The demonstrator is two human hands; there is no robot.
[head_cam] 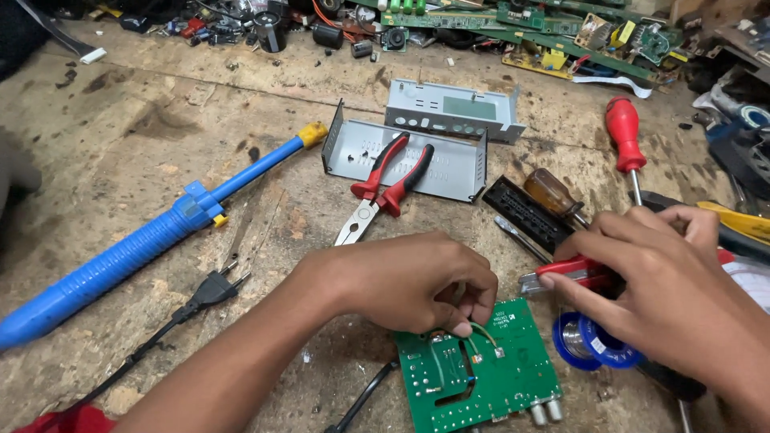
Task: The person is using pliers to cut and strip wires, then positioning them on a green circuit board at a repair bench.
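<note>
A green circuit board (489, 377) lies on the worn wooden bench near the front edge. My left hand (401, 277) rests over its upper left corner, with fingertips pinching a thin wire on the board. My right hand (666, 285) hovers just right of the board, closed around a red-handled tool (573, 271) whose metal tip points left. Under that hand sits a blue spool of solder wire (584, 341).
Red-handled pliers (383, 186) lie on a grey metal casing (405, 152), with a second casing (453, 108) behind. A blue desoldering pump (152, 236) lies left, a black plug (210, 289) below it. Screwdrivers (624, 136), a black connector (525, 212) and scattered boards (553, 32) fill the right and back.
</note>
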